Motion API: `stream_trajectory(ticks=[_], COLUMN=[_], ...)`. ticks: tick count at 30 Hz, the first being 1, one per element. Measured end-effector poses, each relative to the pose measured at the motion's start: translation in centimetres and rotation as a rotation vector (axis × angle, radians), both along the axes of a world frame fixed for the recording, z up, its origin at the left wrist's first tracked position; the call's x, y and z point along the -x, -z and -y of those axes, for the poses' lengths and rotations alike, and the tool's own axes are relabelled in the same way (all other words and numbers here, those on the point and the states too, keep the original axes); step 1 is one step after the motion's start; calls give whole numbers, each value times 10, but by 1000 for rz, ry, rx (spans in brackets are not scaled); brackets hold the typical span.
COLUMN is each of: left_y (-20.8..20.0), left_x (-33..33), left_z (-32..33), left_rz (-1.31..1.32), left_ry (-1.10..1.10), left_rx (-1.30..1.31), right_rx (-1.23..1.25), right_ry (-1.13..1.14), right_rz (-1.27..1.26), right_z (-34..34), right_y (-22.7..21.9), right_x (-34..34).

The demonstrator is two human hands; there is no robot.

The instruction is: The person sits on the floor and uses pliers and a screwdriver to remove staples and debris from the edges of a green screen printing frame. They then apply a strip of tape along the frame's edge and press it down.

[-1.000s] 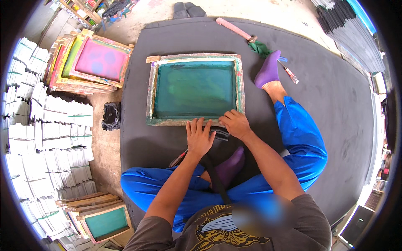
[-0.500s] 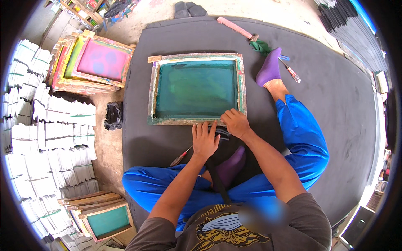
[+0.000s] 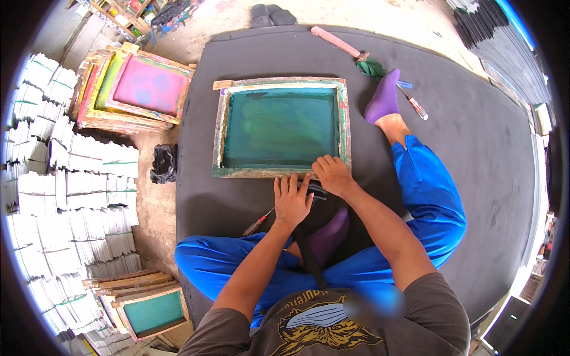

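- Frame (image 3: pixel 252 172) of paint-stained wood lay flat just beyond both hands, its near rail at the fingertips and most of it reaching forward and to the left of the right hand.
- Green mesh (image 3: pixel 282 127) filled the frame, ahead of the left hand, darker along its edges and lighter toward the middle.
- The left hand (image 3: pixel 292 200) was spread, palm down, fingers parted and their tips at the near rail; whether they pressed on it could not be told.
- The right hand (image 3: pixel 333 175) bent its fingers over the same rail near its right corner; its thumb was hard to make out, so a firm clamp could not be confirmed.
- A dark folded item (image 3: pixel 317 191) lay partly hidden between the hands, on their near side.
- A red-handled screwdriver (image 3: pixel 254 226) rested to the left of the left hand and nearer the body.
- A purple-socked foot (image 3: pixel 384 98) stood forward and right of the right hand, with a second screwdriver (image 3: pixel 417 108) lying past it.
- Green cloth (image 3: pixel 370 69) and a pink rod (image 3: pixel 335 41) lay farther ahead of the right hand.
- A black bag (image 3: pixel 164 163) sat well to the left of the left hand, beside the dark mat (image 3: pixel 475 178).
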State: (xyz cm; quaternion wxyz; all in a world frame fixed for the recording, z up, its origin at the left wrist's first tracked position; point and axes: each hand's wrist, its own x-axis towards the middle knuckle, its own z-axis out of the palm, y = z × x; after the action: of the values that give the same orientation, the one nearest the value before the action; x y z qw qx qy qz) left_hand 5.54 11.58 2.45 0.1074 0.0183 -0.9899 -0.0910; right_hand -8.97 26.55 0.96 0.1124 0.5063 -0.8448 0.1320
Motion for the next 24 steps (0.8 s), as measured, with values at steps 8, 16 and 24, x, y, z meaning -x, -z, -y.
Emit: stream_trajectory(ticks=[8, 16, 24], left_y=[1, -1, -2], left_x=[3, 6, 6], left_z=[-2, -4, -3], left_rz=[9, 15, 18], left_ry=[-29, -36, -39], left_rx=[2, 15, 12], right_rx=[99, 35, 5], right_ry=[75, 54, 103], right_rz=[162, 125, 327], right_z=[2, 8, 9], right_y=[8, 7, 3], right_x=[-5, 2, 6])
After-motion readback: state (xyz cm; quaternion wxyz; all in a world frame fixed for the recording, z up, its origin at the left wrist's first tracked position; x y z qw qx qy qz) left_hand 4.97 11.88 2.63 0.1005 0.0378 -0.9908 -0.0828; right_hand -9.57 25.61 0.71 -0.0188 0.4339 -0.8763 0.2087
